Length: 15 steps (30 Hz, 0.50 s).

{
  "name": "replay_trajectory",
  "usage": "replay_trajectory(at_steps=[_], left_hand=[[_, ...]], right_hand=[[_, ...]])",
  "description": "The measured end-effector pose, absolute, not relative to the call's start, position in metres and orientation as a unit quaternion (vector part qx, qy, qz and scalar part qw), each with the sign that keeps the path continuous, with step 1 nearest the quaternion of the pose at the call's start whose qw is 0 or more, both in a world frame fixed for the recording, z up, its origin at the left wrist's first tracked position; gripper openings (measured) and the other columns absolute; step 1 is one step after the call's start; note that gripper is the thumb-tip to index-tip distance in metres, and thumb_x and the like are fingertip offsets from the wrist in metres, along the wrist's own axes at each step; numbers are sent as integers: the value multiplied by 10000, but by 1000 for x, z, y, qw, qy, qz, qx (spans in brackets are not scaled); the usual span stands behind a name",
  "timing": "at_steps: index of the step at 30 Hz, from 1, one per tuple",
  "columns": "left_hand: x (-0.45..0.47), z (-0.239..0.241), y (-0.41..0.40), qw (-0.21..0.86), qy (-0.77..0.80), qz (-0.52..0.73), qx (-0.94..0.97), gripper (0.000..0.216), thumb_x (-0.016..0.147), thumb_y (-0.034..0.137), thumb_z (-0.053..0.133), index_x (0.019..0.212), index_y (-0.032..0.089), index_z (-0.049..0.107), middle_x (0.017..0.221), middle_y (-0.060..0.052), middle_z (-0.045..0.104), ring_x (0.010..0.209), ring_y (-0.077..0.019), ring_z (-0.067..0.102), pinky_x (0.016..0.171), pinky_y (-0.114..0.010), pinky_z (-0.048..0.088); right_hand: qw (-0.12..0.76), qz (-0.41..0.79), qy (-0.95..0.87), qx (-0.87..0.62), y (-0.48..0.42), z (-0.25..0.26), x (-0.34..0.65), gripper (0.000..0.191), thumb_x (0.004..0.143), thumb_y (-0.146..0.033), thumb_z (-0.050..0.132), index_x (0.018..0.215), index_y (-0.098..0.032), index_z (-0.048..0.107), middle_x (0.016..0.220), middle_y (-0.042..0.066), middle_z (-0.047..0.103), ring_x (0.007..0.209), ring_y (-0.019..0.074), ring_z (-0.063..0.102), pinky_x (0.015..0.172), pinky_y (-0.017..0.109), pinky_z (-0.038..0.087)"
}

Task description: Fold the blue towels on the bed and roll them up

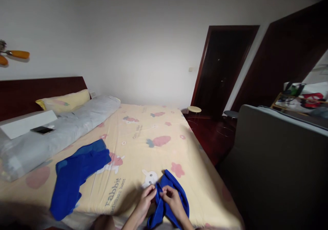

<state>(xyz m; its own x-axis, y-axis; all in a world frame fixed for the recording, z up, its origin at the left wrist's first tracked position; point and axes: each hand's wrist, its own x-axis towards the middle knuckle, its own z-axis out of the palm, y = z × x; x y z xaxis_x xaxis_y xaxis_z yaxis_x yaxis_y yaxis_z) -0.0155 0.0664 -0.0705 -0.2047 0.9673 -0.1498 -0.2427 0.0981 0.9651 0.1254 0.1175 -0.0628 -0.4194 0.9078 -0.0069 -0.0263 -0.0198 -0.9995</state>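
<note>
Both my hands hold a small blue cloth piece (pixel 176 189) at the near edge of the bed. My left hand (pixel 146 197) pinches its left edge with the fingertips. My right hand (pixel 173 198) grips the fabric right beside it, with the cloth bunched and draped under my wrist. A larger blue garment (pixel 77 175) lies spread flat on the yellow patterned bedsheet (pixel 143 138), to the left of my hands and apart from them.
A grey bolster (pixel 64 127) and a yellow pillow (pixel 64 102) lie along the dark headboard, with a phone (pixel 41 130) and a white box (pixel 25 122) on top. A grey sofa back (pixel 276 161) stands at right. Two stools (pixel 194 109) stand near a dark doorway (pixel 222 69).
</note>
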Motion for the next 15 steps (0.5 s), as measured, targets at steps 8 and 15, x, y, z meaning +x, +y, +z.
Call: replay_trajectory(at_steps=[8, 15], left_hand=[[-94, -27, 81, 345, 543, 734, 217, 441, 527, 573, 765, 629, 211, 536, 594, 64, 476, 577, -93, 458, 545, -223, 374], [-164, 13, 80, 225, 539, 794, 170, 395, 535, 503, 769, 698, 195, 582, 626, 67, 540, 585, -83, 463, 537, -210, 359]], right_hand=[[576, 559, -399, -442, 161, -25, 212, 343, 606, -495, 736, 655, -197, 573, 580, -58, 515, 544, 94, 463, 535, 224, 405], [611, 494, -371, -495, 189, 18, 286, 454, 509, -486, 791, 848, -208, 671, 623, -36, 638, 513, 113, 519, 464, 230, 418]])
